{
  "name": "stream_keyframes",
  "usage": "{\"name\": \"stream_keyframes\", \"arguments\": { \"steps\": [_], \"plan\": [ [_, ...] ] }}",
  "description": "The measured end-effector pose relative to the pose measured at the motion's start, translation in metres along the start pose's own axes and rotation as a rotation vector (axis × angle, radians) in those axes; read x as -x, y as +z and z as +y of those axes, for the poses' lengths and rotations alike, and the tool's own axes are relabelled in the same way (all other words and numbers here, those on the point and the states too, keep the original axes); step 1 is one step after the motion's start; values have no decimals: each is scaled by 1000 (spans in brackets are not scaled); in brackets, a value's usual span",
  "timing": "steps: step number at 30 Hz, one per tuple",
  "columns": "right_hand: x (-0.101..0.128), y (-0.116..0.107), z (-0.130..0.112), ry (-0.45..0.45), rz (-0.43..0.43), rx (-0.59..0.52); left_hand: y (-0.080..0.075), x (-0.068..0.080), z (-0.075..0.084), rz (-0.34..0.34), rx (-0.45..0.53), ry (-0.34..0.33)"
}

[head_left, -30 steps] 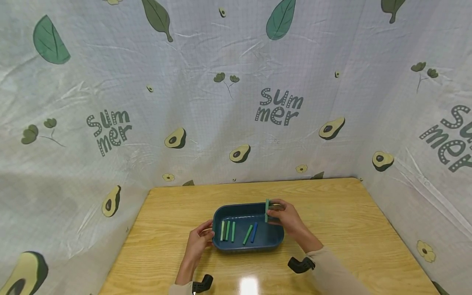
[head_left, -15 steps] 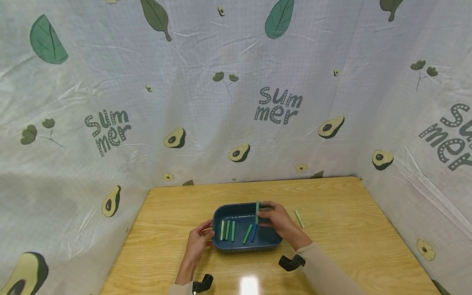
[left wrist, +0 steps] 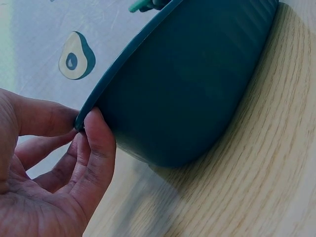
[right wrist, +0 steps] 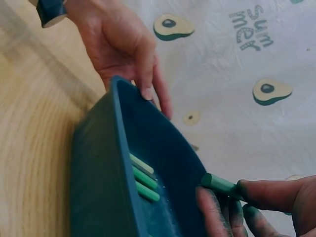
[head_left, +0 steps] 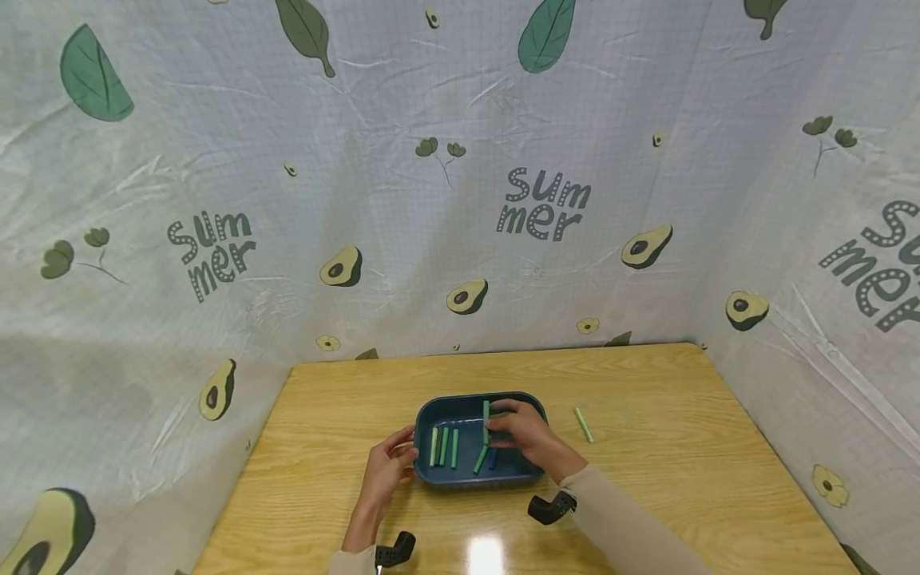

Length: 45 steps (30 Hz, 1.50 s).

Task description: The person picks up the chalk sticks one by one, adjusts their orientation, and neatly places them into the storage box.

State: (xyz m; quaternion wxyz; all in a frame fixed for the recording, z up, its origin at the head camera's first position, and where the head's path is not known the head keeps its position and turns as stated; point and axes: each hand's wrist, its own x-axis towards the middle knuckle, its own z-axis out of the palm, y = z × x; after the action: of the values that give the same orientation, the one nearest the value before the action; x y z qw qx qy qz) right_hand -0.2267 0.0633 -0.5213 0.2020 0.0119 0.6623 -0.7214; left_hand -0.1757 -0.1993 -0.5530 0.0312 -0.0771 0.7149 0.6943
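A dark blue tray point(head_left: 460, 482) stands on the table. My left hand point(head_left: 384, 479) pinches its left rim between thumb and fingers, seen closely in the left wrist view. Over the tray, my right hand point(head_left: 528, 431) pinches a green chalk stick point(head_left: 486, 422); dark green smudges mark the fingertips point(right wrist: 250, 211) in the right wrist view. Inside, a pale chalk stick point(head_left: 434, 447) and two green chalk sticks point(head_left: 454, 449) lie side by side at the left. A tilted green chalk stick point(head_left: 481, 459) and a partly hidden blue chalk stick point(head_left: 492, 458) lie right of them.
One pale green chalk stick point(head_left: 584, 425) lies on the wooden table point(head_left: 661, 447), right of the tray. A white sheet point(head_left: 402, 208) printed with avocados and leaves hangs behind the table and along both sides.
My right hand has moved left over the tray with the green chalk stick, uncovering the pale green one on the table. The left hand has stayed at the rim.
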Motion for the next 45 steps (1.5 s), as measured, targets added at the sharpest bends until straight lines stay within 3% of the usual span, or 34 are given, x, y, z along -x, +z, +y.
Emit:
{"name": "stream_keyframes", "arguments": {
  "steps": [23,45],
  "plan": [
    [-17,17,19,98,5,61,-1,-3,-2,-1,2,-2],
    [-16,21,29,106,23,116,-1,1,2,-6,-6,-9]
  ]
}}
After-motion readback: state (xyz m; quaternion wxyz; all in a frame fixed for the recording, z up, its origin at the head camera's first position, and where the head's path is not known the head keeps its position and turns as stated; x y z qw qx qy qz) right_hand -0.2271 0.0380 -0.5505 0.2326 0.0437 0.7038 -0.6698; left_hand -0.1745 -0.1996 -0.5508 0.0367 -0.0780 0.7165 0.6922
